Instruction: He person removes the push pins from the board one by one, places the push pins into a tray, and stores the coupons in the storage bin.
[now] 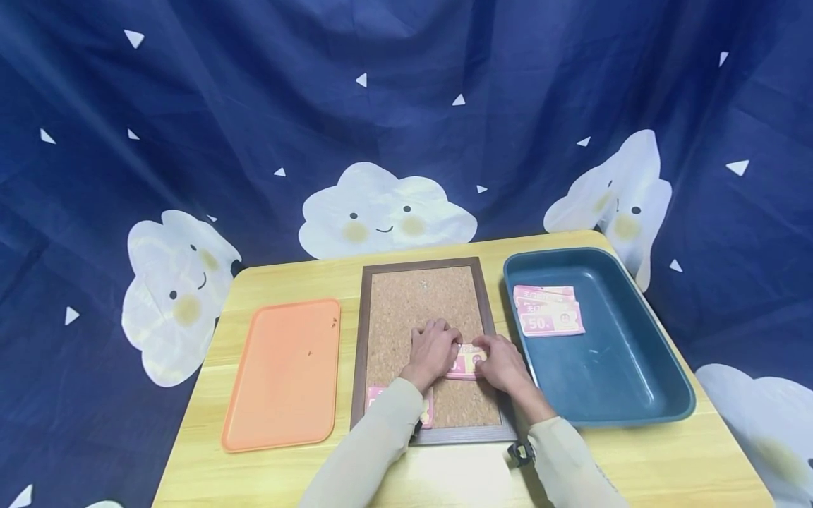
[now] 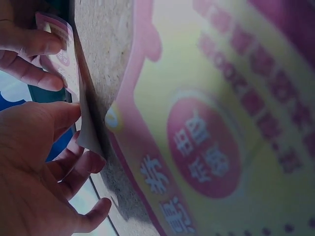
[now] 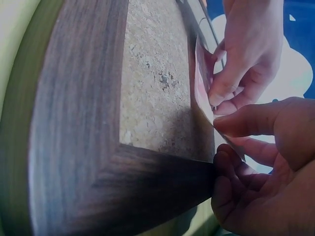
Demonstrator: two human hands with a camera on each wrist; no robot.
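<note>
My left hand (image 1: 434, 351) and right hand (image 1: 506, 365) meet over a cork board (image 1: 406, 300) with a dark brown frame. Between them they pinch a thin pink-and-yellow paper coupon stack (image 1: 465, 363), one hand at each end. In the right wrist view, the right thumb and fingers (image 3: 246, 123) grip the near end of the coupons (image 3: 201, 83), which stand tilted above the cork. Another pink coupon (image 1: 428, 410) lies on the board's lower left, partly hidden by my left sleeve; its print fills much of the left wrist view.
Right of the board stands a dark teal tub (image 1: 616, 367) holding several overlapping pink coupons (image 1: 549, 321) marked 50. An orange tray (image 1: 286, 381) with small dark marks lies to the left. Everything rests on a light wooden table (image 1: 209, 423) before a blue cloud-patterned curtain (image 1: 394, 85).
</note>
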